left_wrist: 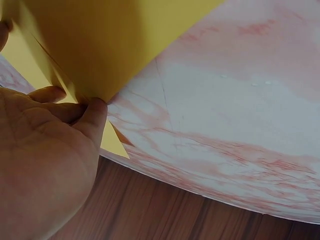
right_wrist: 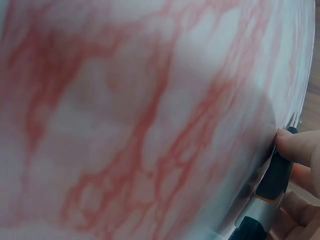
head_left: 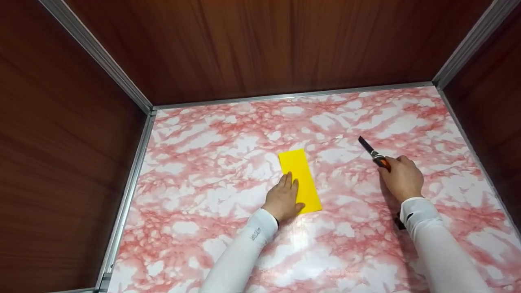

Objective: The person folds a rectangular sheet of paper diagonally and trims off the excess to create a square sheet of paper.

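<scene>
A yellow folded sheet of paper [head_left: 303,175] lies near the middle of the table. My left hand [head_left: 281,201] rests on its near left part, fingers mostly straight and thumb on the near edge. In the left wrist view, the thumb and fingertips touch the yellow paper [left_wrist: 120,45], whose layers stand slightly apart. Off to the right, my right hand [head_left: 403,177] grips a box cutter [head_left: 366,144] by its black and orange handle. The cutter's dark slanted tip points away to the upper left. In the right wrist view, thumb and fingers pinch the cutter [right_wrist: 274,175].
The tabletop [head_left: 195,195] has a red and white marbled surface. Dark wood panels [head_left: 260,49] rise at the back, left and right, with metal framing [head_left: 101,61] along their joints. A small dark object [head_left: 400,221] shows beneath the right wrist.
</scene>
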A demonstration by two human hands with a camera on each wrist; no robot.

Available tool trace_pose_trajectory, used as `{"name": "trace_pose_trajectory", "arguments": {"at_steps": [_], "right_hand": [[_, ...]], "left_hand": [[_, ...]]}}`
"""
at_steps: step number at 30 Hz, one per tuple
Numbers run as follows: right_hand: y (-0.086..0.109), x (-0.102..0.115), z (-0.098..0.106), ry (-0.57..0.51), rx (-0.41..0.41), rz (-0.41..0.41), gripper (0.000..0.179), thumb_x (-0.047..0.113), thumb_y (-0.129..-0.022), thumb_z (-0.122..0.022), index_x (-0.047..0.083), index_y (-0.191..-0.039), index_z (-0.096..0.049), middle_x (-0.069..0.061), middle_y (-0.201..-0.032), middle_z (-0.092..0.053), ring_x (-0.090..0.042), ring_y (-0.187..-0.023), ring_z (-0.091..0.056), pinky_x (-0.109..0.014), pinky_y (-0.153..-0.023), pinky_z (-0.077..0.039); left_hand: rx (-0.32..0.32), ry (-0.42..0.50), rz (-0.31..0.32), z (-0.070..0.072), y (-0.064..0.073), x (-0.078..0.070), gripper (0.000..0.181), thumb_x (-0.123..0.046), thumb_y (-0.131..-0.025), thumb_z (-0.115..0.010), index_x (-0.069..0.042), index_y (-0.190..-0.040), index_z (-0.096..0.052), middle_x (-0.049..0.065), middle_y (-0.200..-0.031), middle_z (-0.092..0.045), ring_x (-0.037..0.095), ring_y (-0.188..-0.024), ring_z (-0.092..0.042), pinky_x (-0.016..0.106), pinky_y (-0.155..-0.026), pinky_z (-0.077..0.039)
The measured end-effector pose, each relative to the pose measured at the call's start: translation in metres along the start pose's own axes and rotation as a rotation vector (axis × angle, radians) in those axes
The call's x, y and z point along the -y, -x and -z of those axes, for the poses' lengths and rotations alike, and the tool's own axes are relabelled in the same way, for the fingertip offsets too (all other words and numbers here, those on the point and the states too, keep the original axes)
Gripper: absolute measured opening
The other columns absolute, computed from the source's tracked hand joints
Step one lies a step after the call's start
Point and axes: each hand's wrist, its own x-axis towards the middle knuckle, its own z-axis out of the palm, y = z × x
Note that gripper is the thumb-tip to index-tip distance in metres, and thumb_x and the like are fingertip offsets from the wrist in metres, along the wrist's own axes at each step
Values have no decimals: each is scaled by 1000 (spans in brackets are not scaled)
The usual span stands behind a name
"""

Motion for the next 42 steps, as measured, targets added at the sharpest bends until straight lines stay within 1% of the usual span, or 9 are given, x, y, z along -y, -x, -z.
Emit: {"name": "trace_pose_trajectory", "arguments": {"at_steps": [7, 14, 17, 20, 22, 25, 30, 36, 42], "right_hand": [[-1, 0, 3, -61, 47, -59, 47, 26, -99, -68, 0, -137, -62, -25, -112, -57, -45, -98, -54, -61, -73, -45], [-1, 3, 3, -72, 26, -70, 55, 30, -97, -71, -3, -140, -59, -28, -118, -56, -47, -103, -52, -62, -78, -44], [0, 11, 0, -73, -39, -14, 59, 28, -95, -73, -5, -140, -57, -31, -125, -54, -51, -111, -49, -66, -88, -38], [1, 27, -10, -80, -66, 136, 62, 25, -91, -74, -4, -143, -55, -30, -137, -52, -52, -126, -44, -66, -103, -30], [4, 44, -19, -64, -7, 270, 69, 28, -89, -75, -2, -147, -52, -27, -148, -48, -49, -138, -38, -65, -111, -24], [13, 75, -35, -5, 168, 452, 84, 38, -88, -76, 5, -157, -41, -19, -163, -33, -42, -152, -20, -60, -120, -12], [25, 124, -57, 58, 388, 642, 96, 54, -86, -73, 9, -161, -33, -10, -169, -22, -33, -156, -8, -54, -123, -4], [23, 154, -71, 63, 490, 750, 103, 56, -86, -74, 6, -162, -26, -11, -169, -22, -31, -156, -14, -53, -123, -7], [21, 160, -76, 46, 545, 734, 104, 50, -86, -75, 6, -164, -20, -13, -167, -23, -33, -155, -18, -52, -123, -11]], "left_hand": [[9, -2, -7, 1, 0, 0, 83, -59, -102, -52, -7, -162, -28, 17, -169, -16, 27, -156, -15, 34, -119, -29], [16, -10, 1, 2, -1, 0, 83, -60, -101, -51, -8, -162, -28, 16, -169, -15, 26, -156, -14, 34, -119, -28], [17, -14, 3, 2, 0, 1, 83, -60, -101, -51, -8, -162, -28, 16, -169, -15, 26, -156, -14, 33, -119, -29], [22, -10, 7, 3, 1, 2, 83, -60, -102, -51, -8, -162, -27, 16, -170, -14, 26, -156, -13, 34, -119, -29], [16, -2, 10, 4, 2, 2, 83, -59, -101, -52, -8, -162, -28, 16, -169, -15, 27, -156, -14, 35, -118, -30], [14, 2, 10, 4, 3, 2, 83, -58, -102, -52, -7, -162, -28, 17, -169, -15, 27, -156, -15, 35, -119, -30], [20, -22, 4, 4, 1, 0, 83, -59, -101, -52, -7, -162, -28, 17, -169, -16, 27, -156, -15, 35, -119, -29], [26, -23, -2, 3, -1, 0, 85, -59, -101, -53, -4, -162, -28, 18, -169, -17, 28, -156, -15, 35, -120, -26], [25, -17, -23, 2, -1, 1, 85, -56, -102, -52, -2, -162, -24, 18, -169, -16, 28, -156, -13, 35, -123, -18]]}}
